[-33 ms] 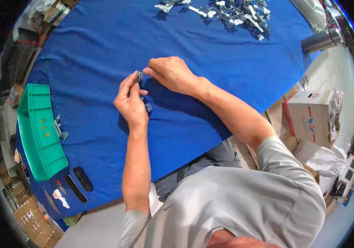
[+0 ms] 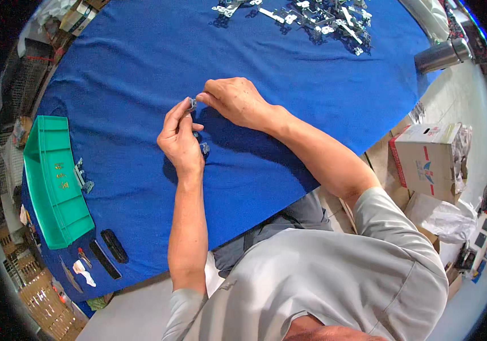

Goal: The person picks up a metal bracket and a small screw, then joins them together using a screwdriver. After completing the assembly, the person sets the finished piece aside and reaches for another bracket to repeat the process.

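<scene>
My left hand (image 2: 181, 143) pinches a small grey metal part (image 2: 192, 104) between thumb and fingertips, above the blue cloth. Close against that part is my right hand (image 2: 235, 102), its thumb and forefinger pressed together. Whatever sits in the right fingertips is too small to make out. Another small metal piece (image 2: 204, 148) shows beside the left wrist, partly covered by the hand. At the far side of the cloth lies a loose pile of silvery metal parts (image 2: 324, 29).
A green plastic tray (image 2: 78, 219) with a few small brass-coloured pieces stands at the left. Nearby lie several metal parts (image 2: 84, 179), a black brush-like object (image 2: 114, 245) and a white scrap (image 2: 84, 273). A metal cylinder (image 2: 442, 55) sits far right; a cardboard box (image 2: 425, 162) stands beyond the table.
</scene>
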Tool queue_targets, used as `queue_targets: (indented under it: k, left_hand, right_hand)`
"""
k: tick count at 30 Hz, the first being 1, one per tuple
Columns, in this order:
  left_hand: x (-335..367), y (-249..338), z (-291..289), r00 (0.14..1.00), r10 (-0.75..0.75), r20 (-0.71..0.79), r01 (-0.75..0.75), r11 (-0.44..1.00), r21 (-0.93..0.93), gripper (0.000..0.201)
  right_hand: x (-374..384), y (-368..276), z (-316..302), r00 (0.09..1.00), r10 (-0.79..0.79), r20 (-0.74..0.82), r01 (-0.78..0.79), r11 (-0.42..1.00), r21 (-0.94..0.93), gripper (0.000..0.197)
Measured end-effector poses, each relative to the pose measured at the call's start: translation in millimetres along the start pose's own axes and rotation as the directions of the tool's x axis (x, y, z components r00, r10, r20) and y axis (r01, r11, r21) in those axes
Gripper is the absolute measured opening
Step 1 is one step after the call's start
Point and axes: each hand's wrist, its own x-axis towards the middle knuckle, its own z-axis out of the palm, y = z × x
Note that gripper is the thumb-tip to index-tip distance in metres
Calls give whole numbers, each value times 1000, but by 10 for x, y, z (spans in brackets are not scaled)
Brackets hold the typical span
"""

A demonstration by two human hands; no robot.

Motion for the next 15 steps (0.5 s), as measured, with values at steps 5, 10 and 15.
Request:
queue_targets:
  k: [5, 10, 15]
  left_hand:
    - [9, -9, -10, 999, -33, -7, 33, 999, 2, 27]
    - [8, -10, -20, 999, -39, -2, 39, 999, -19, 27]
    - [6, 2, -2, 999, -42, -7, 41, 998, -47, 26]
  right_hand:
    - [4, -10, 5, 1000, 4, 16, -4, 1000, 24, 23]
    - [6, -36, -22, 999, -35, -21, 37, 995, 89, 23]
    - [0, -47, -24, 999, 15, 33, -17, 997, 73, 23]
